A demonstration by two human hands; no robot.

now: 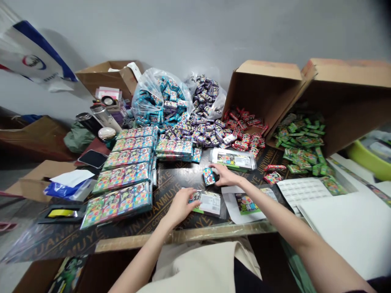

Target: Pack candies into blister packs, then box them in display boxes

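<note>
My left hand [180, 206] grips the edge of a clear plastic packet with a printed card inside [208, 203], lying on a dark printed sheet [180, 183]. My right hand [224, 175] pinches a small blue and red candy box [209, 176] with its fingertips. Just above it lies a similar sealed packet [232, 159]. A white sheet with a printed card [246, 203] sits below my right wrist. Stacked shrink-wrapped multicoloured packs [122, 183] rise to the left of both hands.
Behind my hands are heaps of small purple boxes [198, 134], red boxes [244, 130] and green boxes [301, 140], plus a plastic bag of blue boxes [161, 97]. Cardboard cartons [262, 89] lie tipped at the back right. A wooden edge [183, 238] runs below.
</note>
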